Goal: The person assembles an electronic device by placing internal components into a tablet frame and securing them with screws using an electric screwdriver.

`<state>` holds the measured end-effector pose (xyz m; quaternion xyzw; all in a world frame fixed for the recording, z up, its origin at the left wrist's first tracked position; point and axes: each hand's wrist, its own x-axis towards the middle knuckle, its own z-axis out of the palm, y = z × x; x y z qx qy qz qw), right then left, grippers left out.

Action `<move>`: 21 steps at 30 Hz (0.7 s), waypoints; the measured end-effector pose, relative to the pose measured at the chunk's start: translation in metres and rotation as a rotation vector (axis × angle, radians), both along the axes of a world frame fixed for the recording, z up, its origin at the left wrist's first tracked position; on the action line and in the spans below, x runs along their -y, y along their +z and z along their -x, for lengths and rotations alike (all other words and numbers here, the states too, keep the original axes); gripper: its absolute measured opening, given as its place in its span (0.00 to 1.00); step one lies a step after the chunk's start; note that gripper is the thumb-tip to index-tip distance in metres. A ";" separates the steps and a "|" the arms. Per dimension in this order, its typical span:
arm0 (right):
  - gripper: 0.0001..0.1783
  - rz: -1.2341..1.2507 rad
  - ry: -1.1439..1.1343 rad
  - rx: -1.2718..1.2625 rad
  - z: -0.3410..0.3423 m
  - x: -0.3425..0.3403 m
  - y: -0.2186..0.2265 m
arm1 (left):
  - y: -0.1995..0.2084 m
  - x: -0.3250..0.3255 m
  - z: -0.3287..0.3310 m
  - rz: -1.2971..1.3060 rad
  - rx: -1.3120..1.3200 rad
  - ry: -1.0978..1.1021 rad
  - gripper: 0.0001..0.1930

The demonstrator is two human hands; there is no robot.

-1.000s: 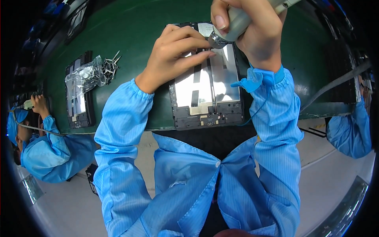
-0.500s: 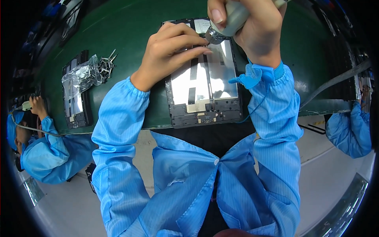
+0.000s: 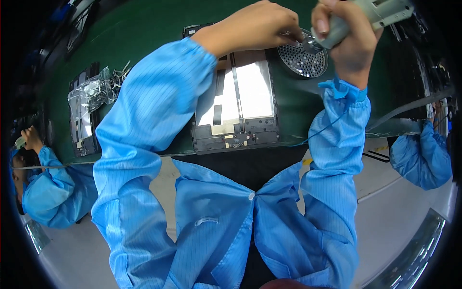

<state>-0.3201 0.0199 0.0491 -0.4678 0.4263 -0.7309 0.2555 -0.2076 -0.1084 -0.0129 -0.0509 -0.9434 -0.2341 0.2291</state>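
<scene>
My right hand (image 3: 353,45) is wrapped round a pale electric screwdriver (image 3: 337,30), its metal tip end over a round metal dish dotted with holes (image 3: 308,65). At the dish's left rim, the fingertips of my left hand (image 3: 264,26) are pinched together close to the screwdriver's tip. Anything between them is too small to make out. Below my left forearm lies an opened tablet-like device (image 3: 257,96), with shiny silver panels in a black frame; its upper left part is largely hidden by my arm.
On the left of the green table (image 3: 159,29), a second opened device (image 3: 86,135) carries a clear plastic bag (image 3: 91,96) beside small metal parts (image 3: 118,82). Co-workers in blue sit at far left and right. A grey cable (image 3: 409,107) runs on the right.
Both hands have moved right, off the device, to the metal dish, which my right hand hid before. The screwdriver has travelled with my right hand. My left fingers have closed into a pinch.
</scene>
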 end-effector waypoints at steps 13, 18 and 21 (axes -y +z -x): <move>0.15 -0.022 0.071 0.002 -0.010 0.004 -0.003 | -0.015 -0.033 -0.064 -0.122 -0.239 0.190 0.11; 0.17 -0.046 0.083 0.061 -0.032 0.007 0.001 | -0.029 -0.044 -0.084 -0.045 -0.270 0.359 0.13; 0.17 -0.024 0.121 0.080 -0.036 0.012 -0.003 | -0.025 -0.044 -0.088 0.031 -0.291 0.376 0.13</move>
